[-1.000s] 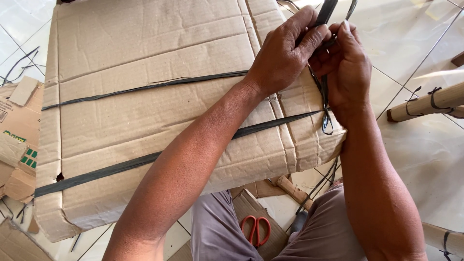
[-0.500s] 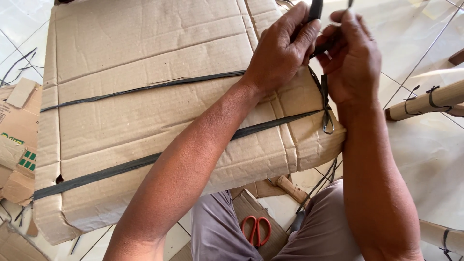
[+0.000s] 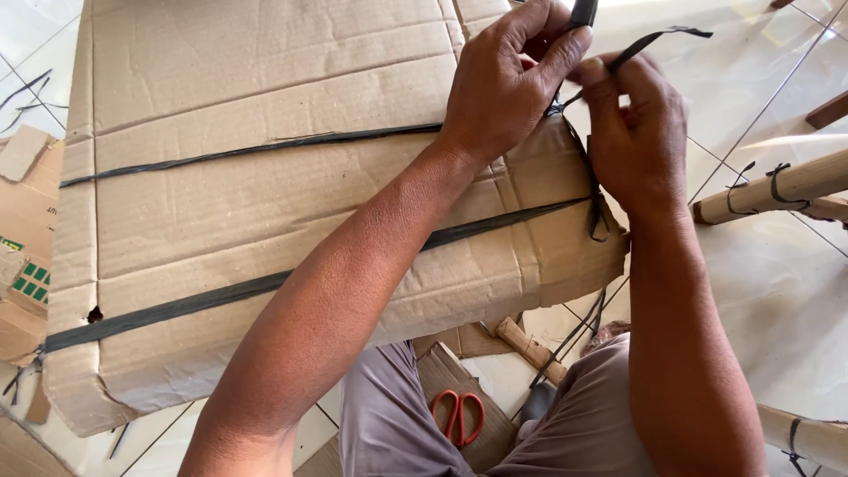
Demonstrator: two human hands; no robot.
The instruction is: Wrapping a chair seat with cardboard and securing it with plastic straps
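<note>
Two hands: both work at the far right corner of a big cardboard bundle, each pinching a black strap end.
Cardboard bundle (image 3: 265, 203): a large flattened stack of brown corrugated sheets, lying across the person's lap and filling most of the view.
Floor (image 3: 777, 291): pale glossy tiles, showing to the right and at the upper left of the bundle.
Straps across the bundle (image 3: 256, 150): flat black bands cross the top face; one runs from the left edge to the left hand, another (image 3: 203, 302) runs lower, from the near left corner to the right edge.
Left hand (image 3: 508, 84): curled over the bundle's right part, thumb and fingers pressed together on a black strap end (image 3: 582, 13) that rises out of the top of the view.
Right hand (image 3: 638, 132): just beside the left hand and touching it at the fingertips, pinching a second thin strap end (image 3: 658, 40) that arcs up and to the right.
Knot (image 3: 599, 216): black strapping gathered on the bundle's right edge, below the right hand.
Rolled tubes (image 3: 777, 190): tan rolls tied with black bands, lying on the tiles at the right.
Scissors (image 3: 458, 415): red-handled, resting on a cardboard scrap between the person's grey-trousered knees.
Scraps (image 3: 22, 256): loose cardboard pieces at the left edge.
</note>
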